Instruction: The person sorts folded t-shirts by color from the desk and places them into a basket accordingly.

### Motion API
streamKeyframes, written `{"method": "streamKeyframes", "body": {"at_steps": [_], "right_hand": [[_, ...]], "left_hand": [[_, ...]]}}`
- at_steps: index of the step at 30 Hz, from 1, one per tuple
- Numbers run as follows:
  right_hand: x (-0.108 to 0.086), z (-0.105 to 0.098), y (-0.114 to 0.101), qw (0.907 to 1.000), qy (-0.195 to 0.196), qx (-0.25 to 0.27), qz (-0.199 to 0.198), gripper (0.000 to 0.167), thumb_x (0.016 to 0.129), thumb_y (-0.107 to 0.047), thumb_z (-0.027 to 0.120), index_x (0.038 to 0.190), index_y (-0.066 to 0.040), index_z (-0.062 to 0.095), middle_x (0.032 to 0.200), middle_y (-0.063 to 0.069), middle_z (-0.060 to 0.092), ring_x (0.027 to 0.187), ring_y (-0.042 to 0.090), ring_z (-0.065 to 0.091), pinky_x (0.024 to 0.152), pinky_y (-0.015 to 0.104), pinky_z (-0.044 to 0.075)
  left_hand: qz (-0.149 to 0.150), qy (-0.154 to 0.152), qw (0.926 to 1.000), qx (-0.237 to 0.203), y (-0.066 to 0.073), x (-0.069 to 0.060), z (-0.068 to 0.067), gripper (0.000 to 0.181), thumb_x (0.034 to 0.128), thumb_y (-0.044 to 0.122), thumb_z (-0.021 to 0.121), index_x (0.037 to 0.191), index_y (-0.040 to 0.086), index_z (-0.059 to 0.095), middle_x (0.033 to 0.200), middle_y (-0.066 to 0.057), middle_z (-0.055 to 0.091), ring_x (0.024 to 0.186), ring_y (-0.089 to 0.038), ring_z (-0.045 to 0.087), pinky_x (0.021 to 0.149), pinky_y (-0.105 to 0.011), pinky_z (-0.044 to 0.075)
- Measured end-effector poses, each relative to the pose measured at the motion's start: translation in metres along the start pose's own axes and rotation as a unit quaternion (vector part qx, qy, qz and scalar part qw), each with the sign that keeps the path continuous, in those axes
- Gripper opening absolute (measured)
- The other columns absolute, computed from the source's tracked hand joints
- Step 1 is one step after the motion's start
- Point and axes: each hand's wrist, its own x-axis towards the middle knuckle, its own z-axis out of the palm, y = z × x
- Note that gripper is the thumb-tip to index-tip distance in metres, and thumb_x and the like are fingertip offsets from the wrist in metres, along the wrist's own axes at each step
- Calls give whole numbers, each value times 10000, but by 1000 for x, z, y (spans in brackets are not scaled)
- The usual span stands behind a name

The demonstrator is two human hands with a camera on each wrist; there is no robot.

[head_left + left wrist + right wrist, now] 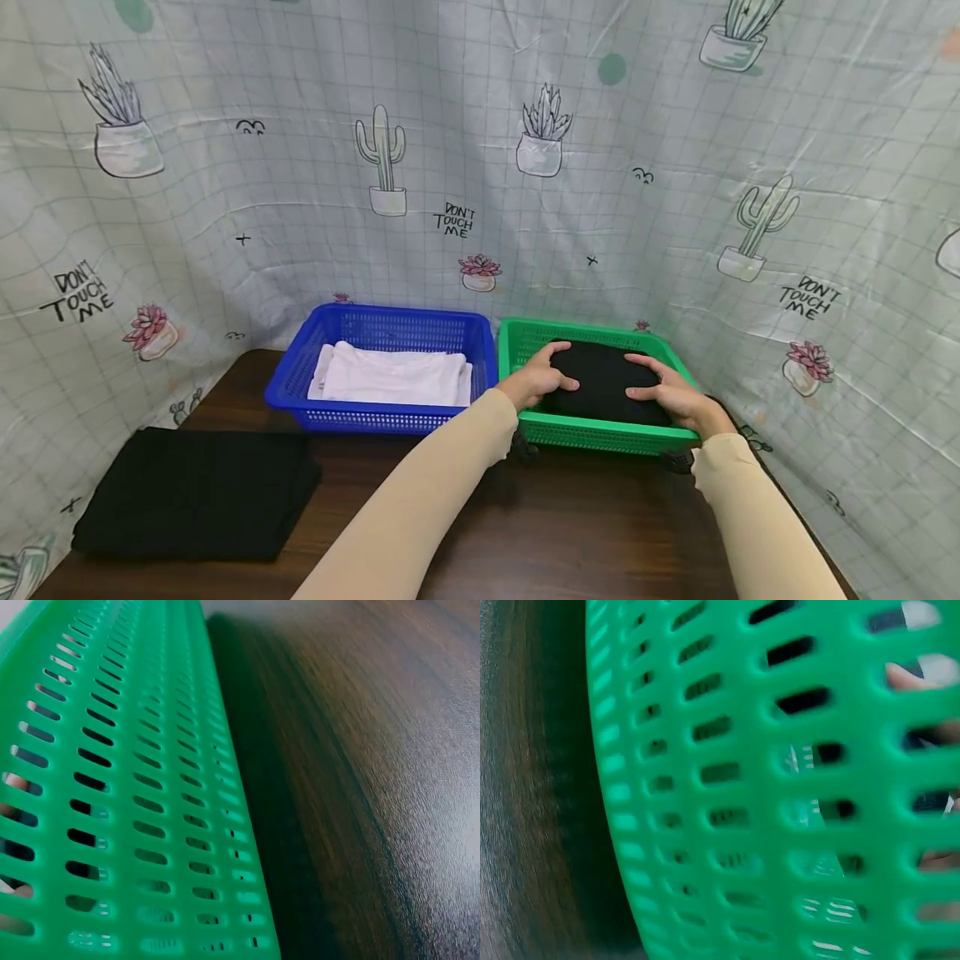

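A folded black cloth [603, 379] lies inside the green basket [600, 435] at the right. The left hand [536, 377] holds its left side, thumb and fingers spread over the cloth. On the opposite side the right hand [671, 392] holds it in the same way, thumb toward the middle. Both wrist views are mostly filled by the basket's slotted green wall [150, 780], [727, 772]; bits of fingers and black cloth show through the slots.
Left of the green basket stands a blue basket [375, 417] with folded white cloth [393, 375] in it. Another folded black cloth [198, 496] lies on the brown table [570, 533] at the left. A patterned curtain [465, 150] hangs behind and at both sides.
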Motion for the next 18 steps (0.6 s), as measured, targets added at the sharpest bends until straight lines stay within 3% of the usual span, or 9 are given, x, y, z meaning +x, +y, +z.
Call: {"method": "streamKeyframes", "body": {"at_steps": [10,18], "right_hand": [[6,2,8,9969,-2,-786,-26,873,1035,-220,721,1716,-137,180,1667,299,260,1451,497,404,1137,594,421],[5,3,8,9907,-41,-1355,-147,813,1045,-226,708,1689,-65,239,1659,340,242,1496,550,279,1159,698,335]], "left_hand": [[-455,644,9953,563,4,-13,7,691,1010,-17,692,1622,185,442,1680,-173,356,1494,-401,427,1189,-545,406],[-856,517,9893,1058,-1,-4,4,654,1031,40,690,1617,190,443,1706,-159,316,1510,-401,406,1203,-588,375]]}}
